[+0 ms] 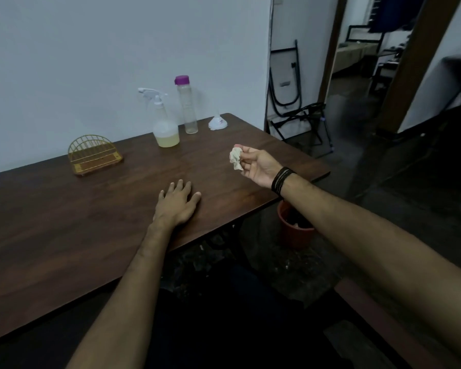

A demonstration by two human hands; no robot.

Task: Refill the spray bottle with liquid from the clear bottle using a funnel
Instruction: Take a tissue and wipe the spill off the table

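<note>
The spray bottle [164, 123] stands at the table's far side with its white trigger head on and pale yellow liquid in its lower part. Right of it stands the tall clear bottle [187, 106], purple cap on, a little liquid at its bottom. A white funnel [216, 123] rests upside down, spout up, to the right of that. My left hand [178, 203] lies flat on the table, fingers spread, holding nothing. My right hand [258, 165] hovers above the table's right part, palm up, fingers pinching a crumpled tissue [236, 157].
A gold wire napkin holder [93, 155] sits at the left on the dark wooden table [64, 222]. An orange bin [293, 230] stands on the floor below my right wrist, beside the table's right edge. Folded metal frames lean by the wall behind.
</note>
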